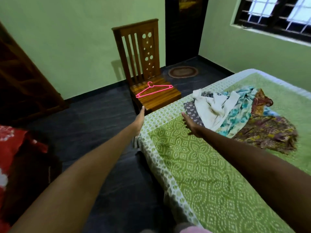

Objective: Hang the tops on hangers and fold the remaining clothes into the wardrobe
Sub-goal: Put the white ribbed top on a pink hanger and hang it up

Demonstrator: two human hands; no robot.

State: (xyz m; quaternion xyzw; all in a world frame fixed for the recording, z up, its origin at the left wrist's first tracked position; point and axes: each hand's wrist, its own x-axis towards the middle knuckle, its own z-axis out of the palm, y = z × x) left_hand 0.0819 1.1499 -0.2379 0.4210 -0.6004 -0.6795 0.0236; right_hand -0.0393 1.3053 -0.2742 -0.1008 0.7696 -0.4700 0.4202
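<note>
A loose pile of clothes [239, 115] was spread on the green patterned bedspread [193, 165], toward the far right part of the bed. A crumpled white garment [213, 106] was laid on top of it, with a turquoise floral piece [239, 116] beneath and a brown and yellow printed one [269, 132] stretched out on the right. A grey printed cloth [191, 110] was seen flat at the left edge of the pile. A pink hanger [154, 91] was laid across the slatted seat of a wooden chair [143, 61], which was set against the green wall just beyond the corner of the bed. The right hand [191, 126] was held out above the bedspread, fingers straight and apart, near the grey cloth, with nothing gripped. The left hand [140, 119] was stretched toward the chair, fingers straight and together, its tips at the seat's front edge; contact could not be told. Dark wooden furniture [25, 73] was seen at the far left and a barred window [276, 12] at the upper right.
</note>
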